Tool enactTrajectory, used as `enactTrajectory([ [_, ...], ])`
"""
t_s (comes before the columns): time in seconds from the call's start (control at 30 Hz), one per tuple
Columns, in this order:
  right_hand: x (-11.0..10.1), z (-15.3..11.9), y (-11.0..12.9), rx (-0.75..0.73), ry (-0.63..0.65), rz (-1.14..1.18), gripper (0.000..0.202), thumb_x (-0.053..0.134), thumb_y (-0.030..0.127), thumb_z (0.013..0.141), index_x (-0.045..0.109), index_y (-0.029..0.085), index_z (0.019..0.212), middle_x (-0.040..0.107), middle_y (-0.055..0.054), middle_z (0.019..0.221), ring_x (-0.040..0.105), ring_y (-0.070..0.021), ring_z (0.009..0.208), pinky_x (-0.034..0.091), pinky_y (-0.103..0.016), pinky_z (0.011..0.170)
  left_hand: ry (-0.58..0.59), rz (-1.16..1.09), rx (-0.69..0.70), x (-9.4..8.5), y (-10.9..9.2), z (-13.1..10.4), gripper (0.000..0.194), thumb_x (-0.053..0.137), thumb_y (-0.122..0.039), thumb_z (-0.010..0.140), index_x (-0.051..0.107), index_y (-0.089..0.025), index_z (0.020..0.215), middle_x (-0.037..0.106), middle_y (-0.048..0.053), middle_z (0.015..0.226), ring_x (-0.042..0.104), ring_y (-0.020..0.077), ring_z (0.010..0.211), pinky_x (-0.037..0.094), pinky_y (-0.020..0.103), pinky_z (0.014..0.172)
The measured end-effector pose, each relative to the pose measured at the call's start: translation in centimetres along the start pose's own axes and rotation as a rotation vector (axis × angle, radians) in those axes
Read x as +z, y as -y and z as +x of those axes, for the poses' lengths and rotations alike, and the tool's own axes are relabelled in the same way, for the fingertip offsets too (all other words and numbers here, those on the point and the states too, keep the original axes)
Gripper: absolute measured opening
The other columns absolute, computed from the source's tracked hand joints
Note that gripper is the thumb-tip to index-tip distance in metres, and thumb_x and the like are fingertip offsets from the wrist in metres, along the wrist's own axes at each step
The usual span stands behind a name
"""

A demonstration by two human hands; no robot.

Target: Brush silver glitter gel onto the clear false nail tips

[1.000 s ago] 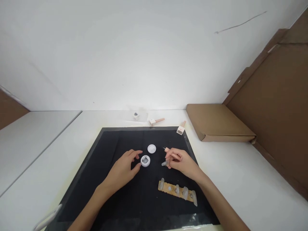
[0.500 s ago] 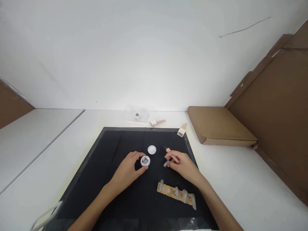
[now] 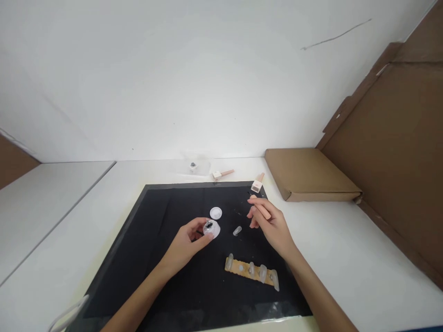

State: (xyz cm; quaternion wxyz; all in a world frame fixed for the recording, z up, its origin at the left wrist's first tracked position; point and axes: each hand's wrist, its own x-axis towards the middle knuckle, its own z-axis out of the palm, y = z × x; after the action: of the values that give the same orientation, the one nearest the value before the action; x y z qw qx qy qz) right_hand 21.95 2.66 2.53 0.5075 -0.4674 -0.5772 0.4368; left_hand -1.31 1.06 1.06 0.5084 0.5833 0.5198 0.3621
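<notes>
Between thumb and fingers, my left hand (image 3: pixel 191 239) grips a small white jar (image 3: pixel 214 229), tilted with its dark-smeared opening toward the left. The jar's round white lid (image 3: pixel 216 213) lies on the black mat just behind it. My right hand (image 3: pixel 272 223) holds a pink brush handle (image 3: pixel 262 211) above the mat; its tip points up and left. A clear nail tip (image 3: pixel 237 230) lies loose between my hands. Nearer to me, a tan strip (image 3: pixel 245 269) bears several clear nail tips standing on it.
Two bottles with pink caps, one (image 3: pixel 217 174) behind the black mat (image 3: pixel 155 249) and one (image 3: pixel 256 185) at its back right corner. A clear tray (image 3: pixel 204 168) sits near the wall. A flat cardboard box (image 3: pixel 311 175) lies at the right. A white curved handle (image 3: pixel 69 313) shows at lower left.
My left hand has tilted the jar over. My right hand has moved right and back with the brush, away from the loose nail tip, which now lies uncovered. The view has shifted slightly.
</notes>
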Motion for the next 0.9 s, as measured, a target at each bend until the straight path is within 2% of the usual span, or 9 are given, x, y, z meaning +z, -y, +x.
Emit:
enactTrajectory([
  [0.1,0.2,-0.3,0.5,0.005,-0.03,0.058,0.025,0.053,0.038,0.088,0.065,0.021,0.102,0.06,0.0,0.066,0.054,-0.0117,0.049,0.047,-0.025,0.048,-0.02,-0.111,-0.078,0.2,-0.4,-0.1,0.039,0.066,-0.043,0.07,0.065,-0.016,0.097,0.067,0.006,0.088,0.057,0.0168,0.074,0.045,0.029,0.068],
  [0.2,0.3,-0.3,0.5,0.033,-0.106,0.15,0.031,0.054,0.046,0.086,0.07,0.019,0.088,0.065,-0.004,0.074,0.049,-0.0094,0.042,0.044,-0.025,0.041,-0.038,-0.189,-0.131,0.2,-0.8,-0.2,0.043,0.066,-0.048,0.069,0.066,-0.014,0.096,0.063,0.003,0.076,0.051,0.0133,0.063,0.043,0.028,0.062],
  [0.27,0.3,-0.2,0.4,0.059,-0.132,0.219,0.037,0.054,0.05,0.085,0.072,0.018,0.08,0.064,-0.004,0.068,0.046,-0.0086,0.039,0.041,-0.024,0.039,-0.024,-0.247,-0.141,0.2,-0.9,-0.3,0.044,0.066,-0.05,0.069,0.067,-0.014,0.095,0.06,0.002,0.072,0.049,0.0126,0.062,0.041,0.028,0.062],
  [0.4,0.1,0.0,0.4,0.132,-0.134,0.365,0.042,0.053,0.054,0.085,0.072,0.017,0.089,0.047,0.004,0.043,0.04,-0.0092,0.038,0.035,-0.022,0.039,-0.001,-0.301,-0.136,0.2,-1.0,-0.6,0.044,0.065,-0.05,0.07,0.068,-0.015,0.096,0.061,0.004,0.077,0.048,0.0127,0.063,0.04,0.028,0.062],
  [0.5,0.2,0.0,0.6,0.117,-0.132,0.39,0.039,0.061,0.053,0.079,0.074,0.016,0.078,0.052,0.001,0.05,0.037,-0.0086,0.04,0.03,-0.022,0.037,0.014,-0.277,-0.121,0.1,-1.2,-0.8,0.047,0.068,-0.051,0.067,0.068,-0.016,0.099,0.064,0.006,0.085,0.049,0.0135,0.064,0.041,0.028,0.062],
  [0.6,0.5,-0.5,0.6,0.053,-0.071,0.332,0.037,0.065,0.051,0.077,0.073,0.018,0.061,0.067,-0.007,0.076,0.036,-0.0081,0.043,0.028,-0.023,0.036,0.043,-0.297,-0.093,0.0,-1.3,-1.1,0.053,0.075,-0.049,0.059,0.067,-0.018,0.101,0.067,0.007,0.091,0.055,0.0173,0.073,0.043,0.029,0.066],
  [0.67,0.8,-1.1,0.5,-0.006,0.008,0.263,0.038,0.061,0.048,0.081,0.073,0.02,0.058,0.069,-0.009,0.085,0.037,-0.009,0.044,0.03,-0.025,0.038,0.066,-0.361,-0.072,0.0,-1.2,-1.3,0.054,0.079,-0.046,0.055,0.066,-0.019,0.099,0.067,0.006,0.09,0.057,0.019,0.079,0.045,0.029,0.07],
  [0.77,1.2,-2.1,0.8,-0.139,0.117,0.174,0.026,0.06,0.041,0.085,0.076,0.024,0.074,0.067,-0.007,0.076,0.047,-0.0146,0.054,0.034,-0.027,0.043,0.104,-0.451,-0.053,-0.1,-0.8,-1.6,0.05,0.082,-0.041,0.053,0.066,-0.019,0.095,0.067,0.003,0.085,0.058,0.0173,0.078,0.046,0.028,0.072],
  [0.9,1.6,-2.9,1.7,-0.23,0.221,0.189,0.013,0.062,0.033,0.086,0.073,0.028,0.09,0.06,-0.002,0.074,0.052,-0.015,0.061,0.039,-0.028,0.054,0.148,-0.493,-0.016,-0.3,-0.6,-1.8,0.045,0.083,-0.034,0.055,0.066,-0.02,0.093,0.068,0.002,0.086,0.059,0.016,0.078,0.045,0.027,0.072],
])
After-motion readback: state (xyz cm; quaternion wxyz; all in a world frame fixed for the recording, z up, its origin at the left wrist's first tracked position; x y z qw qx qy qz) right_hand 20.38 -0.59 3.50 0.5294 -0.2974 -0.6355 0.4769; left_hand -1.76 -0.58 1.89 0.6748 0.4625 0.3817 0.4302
